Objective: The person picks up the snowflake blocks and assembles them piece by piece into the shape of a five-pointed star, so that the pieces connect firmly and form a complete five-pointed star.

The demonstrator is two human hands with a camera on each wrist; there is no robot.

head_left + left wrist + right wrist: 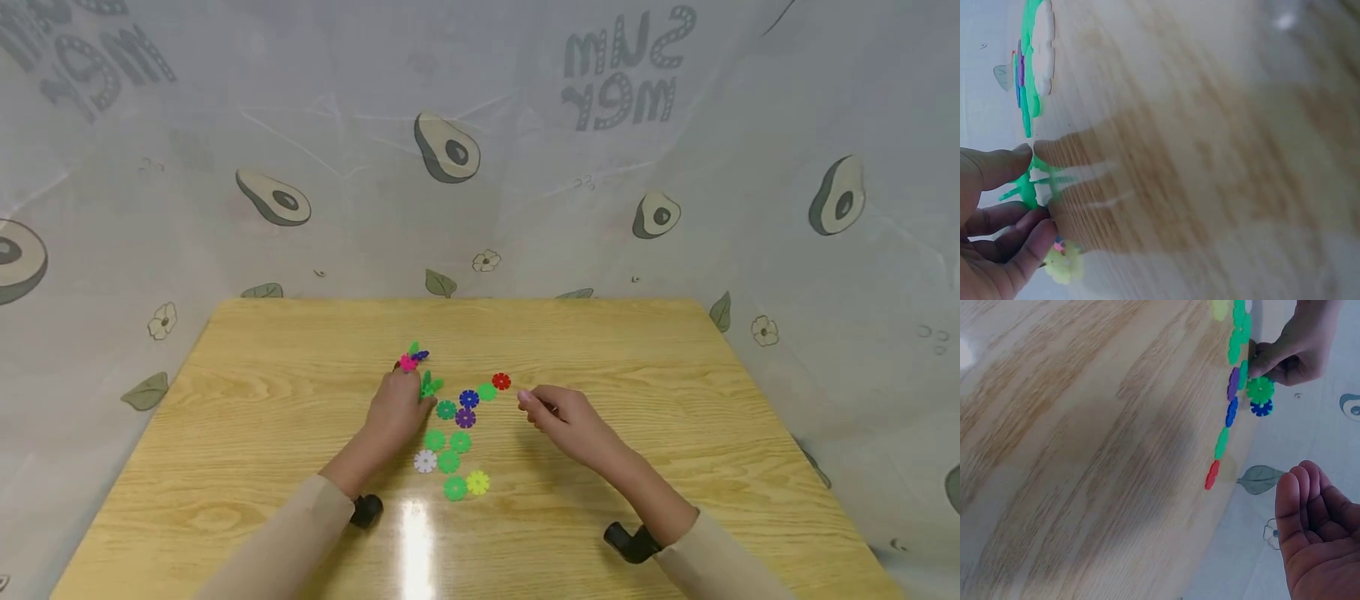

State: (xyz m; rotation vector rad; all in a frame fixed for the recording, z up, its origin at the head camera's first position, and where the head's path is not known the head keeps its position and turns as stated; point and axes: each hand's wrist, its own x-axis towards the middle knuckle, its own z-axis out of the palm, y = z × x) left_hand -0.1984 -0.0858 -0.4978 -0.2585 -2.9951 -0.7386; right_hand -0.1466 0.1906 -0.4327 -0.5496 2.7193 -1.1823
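My left hand (396, 408) pinches a cluster of green slotted snowflake discs (1036, 181) between thumb and fingers, low over the table left of centre. Just beyond its fingers is a joined cluster of pink, blue and green discs (408, 362), partly hidden by the hand in the head view. To the right, my right hand (568, 421) is held above the table with loosely bent fingers and nothing in them. Nearest to it lies a red disc (502, 381), beside a light green disc (487, 392).
Loose discs lie flat between the hands: a blue disc (469, 399), a purple disc (466, 417), several green ones, a white disc (425, 461) and a yellow disc (477, 482). A printed curtain (360, 225) hangs behind the wooden table (600, 333).
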